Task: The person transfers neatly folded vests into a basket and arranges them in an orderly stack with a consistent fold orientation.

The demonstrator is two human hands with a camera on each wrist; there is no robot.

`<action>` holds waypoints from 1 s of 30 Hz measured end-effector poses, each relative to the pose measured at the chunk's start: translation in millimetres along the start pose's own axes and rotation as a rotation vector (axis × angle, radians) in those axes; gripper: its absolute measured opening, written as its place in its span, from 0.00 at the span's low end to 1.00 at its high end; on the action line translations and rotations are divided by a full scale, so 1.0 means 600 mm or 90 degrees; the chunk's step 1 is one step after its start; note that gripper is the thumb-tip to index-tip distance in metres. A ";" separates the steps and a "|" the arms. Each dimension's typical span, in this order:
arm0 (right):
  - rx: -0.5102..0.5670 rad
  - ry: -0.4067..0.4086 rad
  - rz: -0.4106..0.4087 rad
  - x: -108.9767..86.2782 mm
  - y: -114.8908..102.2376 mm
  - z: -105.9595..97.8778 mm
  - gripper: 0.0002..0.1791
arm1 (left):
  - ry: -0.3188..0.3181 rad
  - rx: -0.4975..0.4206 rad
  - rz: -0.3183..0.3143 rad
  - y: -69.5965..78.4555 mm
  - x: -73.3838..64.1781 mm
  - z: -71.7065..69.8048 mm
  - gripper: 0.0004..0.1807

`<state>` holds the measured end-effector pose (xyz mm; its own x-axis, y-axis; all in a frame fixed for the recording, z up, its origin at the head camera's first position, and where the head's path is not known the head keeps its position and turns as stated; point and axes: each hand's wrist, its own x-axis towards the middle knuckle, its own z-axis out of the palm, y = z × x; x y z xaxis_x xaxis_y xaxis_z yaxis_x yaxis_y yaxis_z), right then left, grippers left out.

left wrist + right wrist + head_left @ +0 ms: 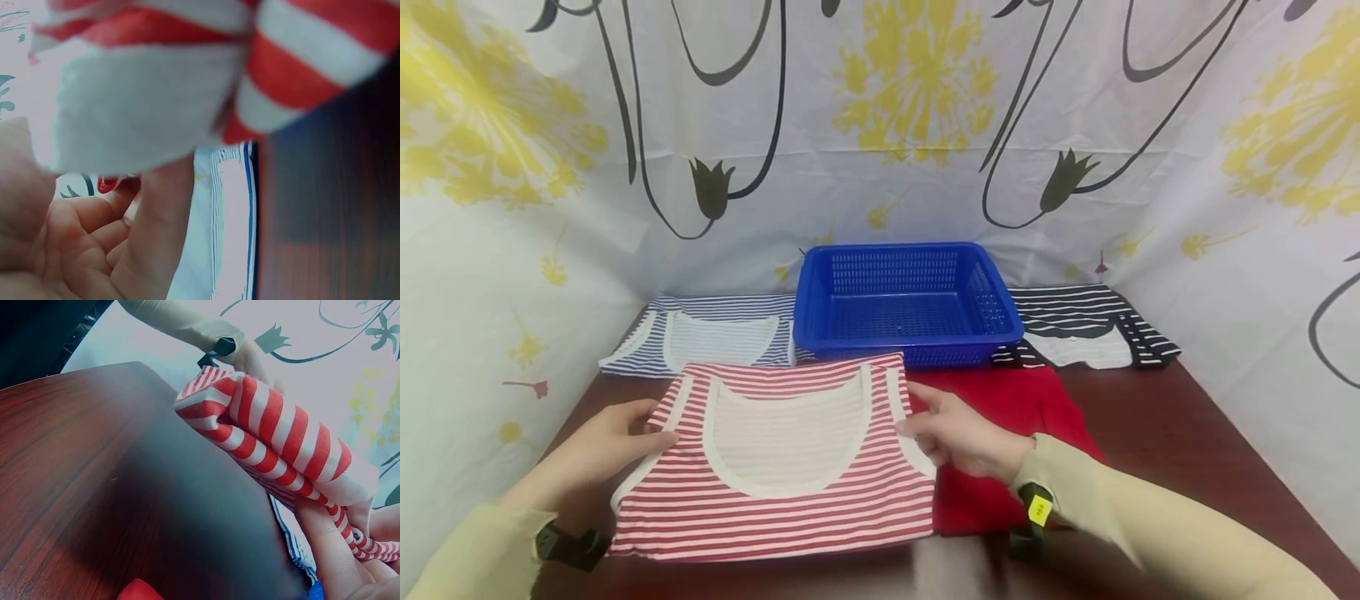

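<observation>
A folded red-and-white striped tank top point(790, 442) with white trim round its neck and armholes spans the space between both hands. My left hand point(617, 437) pinches its left side edge, thumb on top. On the opposite edge, my right hand point(958, 429) grips the white armhole trim with the thumb on the front. In the right wrist view the folded layers of the tank top point(281, 437) are held above the tabletop. Part of a red folded garment point(1000, 417) shows behind and below the right hand.
A blue plastic basket point(910, 342) stands at the back centre. Left of it lies a folded blue-and-white striped top point(722, 333); right of it, a black-and-white striped one point(1086, 325). The brown table point(1157, 442) meets patterned white curtains point(880, 192) behind and at the sides.
</observation>
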<state>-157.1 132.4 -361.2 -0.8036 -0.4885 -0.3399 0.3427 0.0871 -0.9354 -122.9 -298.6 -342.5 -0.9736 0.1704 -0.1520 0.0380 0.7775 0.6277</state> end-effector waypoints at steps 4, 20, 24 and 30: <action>-0.009 0.015 0.010 -0.007 -0.007 -0.006 0.41 | -0.012 -0.035 -0.007 0.008 0.000 -0.002 0.33; 0.000 -0.005 -0.028 -0.045 -0.036 -0.037 0.42 | -0.033 -0.118 0.009 0.055 0.003 -0.015 0.38; -0.007 -0.002 -0.028 -0.056 -0.053 -0.043 0.43 | -0.032 -0.116 0.004 0.069 0.004 -0.020 0.40; -0.018 0.004 -0.033 -0.072 -0.078 -0.059 0.45 | -0.039 -0.141 -0.019 0.088 0.010 -0.027 0.42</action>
<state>-155.9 180.1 -306.3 -0.8231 -0.4870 -0.2922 0.2871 0.0871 -0.9539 -130.2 -266.0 -297.9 -0.9577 0.1912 -0.2151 -0.0474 0.6325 0.7731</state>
